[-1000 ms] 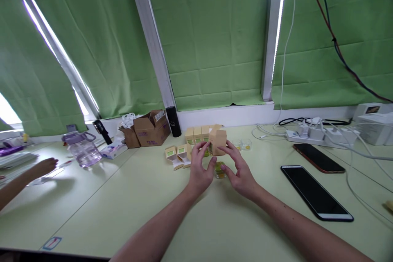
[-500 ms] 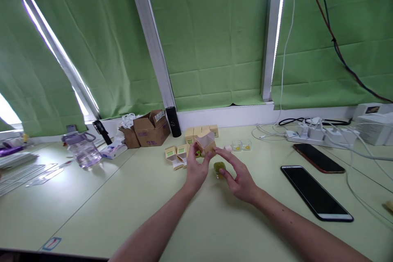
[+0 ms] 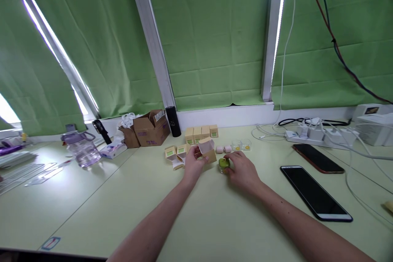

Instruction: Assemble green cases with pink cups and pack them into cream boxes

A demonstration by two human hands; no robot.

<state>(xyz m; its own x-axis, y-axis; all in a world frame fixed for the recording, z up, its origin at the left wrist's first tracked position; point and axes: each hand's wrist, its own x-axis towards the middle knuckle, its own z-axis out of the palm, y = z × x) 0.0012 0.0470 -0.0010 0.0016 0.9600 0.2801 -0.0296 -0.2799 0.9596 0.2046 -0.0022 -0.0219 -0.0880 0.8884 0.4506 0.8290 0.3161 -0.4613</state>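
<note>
My left hand (image 3: 195, 163) is closed on a small kraft box (image 3: 209, 152) whose flap stands up. At the table in front of me, my right hand (image 3: 242, 170) has its fingers closed round a small clear jar with a green top (image 3: 224, 163). Two small pale pink pieces (image 3: 223, 149) lie just behind the jar. Beside them, clear cups with yellow spots (image 3: 241, 145) stand to the right. Left of my left hand sit more small boxes (image 3: 171, 154) with their flaps out, and behind it is a row of kraft boxes (image 3: 197, 134).
A brown carton (image 3: 152, 130) and a black cylinder (image 3: 173, 122) stand at the back. Left of them are a tissue pack (image 3: 113, 150) and a purple water bottle (image 3: 82, 150). Two phones (image 3: 316, 192) lie on the right, near a power strip (image 3: 319, 138) with trailing cables.
My right hand has moved right and slightly back, away from the box, and its fingers have closed on the green-topped jar. The box in my left hand is lower and turned.
</note>
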